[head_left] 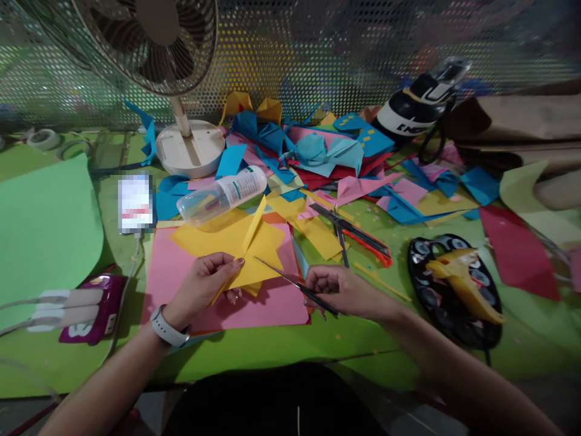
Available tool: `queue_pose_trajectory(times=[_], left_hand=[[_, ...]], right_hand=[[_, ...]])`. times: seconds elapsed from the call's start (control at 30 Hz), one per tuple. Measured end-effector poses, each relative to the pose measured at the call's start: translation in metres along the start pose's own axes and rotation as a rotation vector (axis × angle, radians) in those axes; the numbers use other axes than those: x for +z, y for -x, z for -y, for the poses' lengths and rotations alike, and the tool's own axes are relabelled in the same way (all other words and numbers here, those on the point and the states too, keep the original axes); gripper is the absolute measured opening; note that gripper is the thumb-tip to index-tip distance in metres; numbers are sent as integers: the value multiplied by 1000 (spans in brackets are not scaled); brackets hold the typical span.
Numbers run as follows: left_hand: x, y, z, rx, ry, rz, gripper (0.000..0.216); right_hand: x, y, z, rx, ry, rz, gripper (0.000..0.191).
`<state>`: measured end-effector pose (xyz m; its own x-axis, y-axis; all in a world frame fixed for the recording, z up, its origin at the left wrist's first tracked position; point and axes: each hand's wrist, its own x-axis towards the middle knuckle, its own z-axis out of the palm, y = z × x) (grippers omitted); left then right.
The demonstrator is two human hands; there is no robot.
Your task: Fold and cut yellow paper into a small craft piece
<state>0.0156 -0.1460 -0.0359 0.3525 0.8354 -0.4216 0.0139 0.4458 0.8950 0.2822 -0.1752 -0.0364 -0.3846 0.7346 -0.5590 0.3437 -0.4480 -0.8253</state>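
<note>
My left hand [211, 278] pinches a folded yellow paper piece [258, 260] between thumb and fingers, with one narrow flap standing up. My right hand [333, 290] is closed around the dark handle of a pair of slim scissors [290, 281]. Their tip points left, close to the yellow paper's right part; I cannot tell whether the blades are apart. Both hands are above a stack of pink paper [167, 266] on the green table. Beyond them lie a clear plastic bottle [240, 186] and an orange-and-black box cutter [363, 239].
A white fan [190, 148] stands at the back left. A phone [135, 203] is plugged into a cable near a purple power strip [95, 309]. Paper scraps crowd the back beside a black-and-white bottle [411, 109]. A yellow glue gun [467, 284] rests on a black oval power strip [422, 303].
</note>
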Motion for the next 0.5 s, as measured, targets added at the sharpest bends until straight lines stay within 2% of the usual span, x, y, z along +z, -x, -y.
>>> queue_pose_trajectory(times=[0.2,0.5], left_hand=[[0,1,2,21,-16,37,28],[-2,1,6,28,-54,25,28]], right_hand=[[1,0,1,-8,9,-3,41],[2,0,-2,-7,3,-3,42]])
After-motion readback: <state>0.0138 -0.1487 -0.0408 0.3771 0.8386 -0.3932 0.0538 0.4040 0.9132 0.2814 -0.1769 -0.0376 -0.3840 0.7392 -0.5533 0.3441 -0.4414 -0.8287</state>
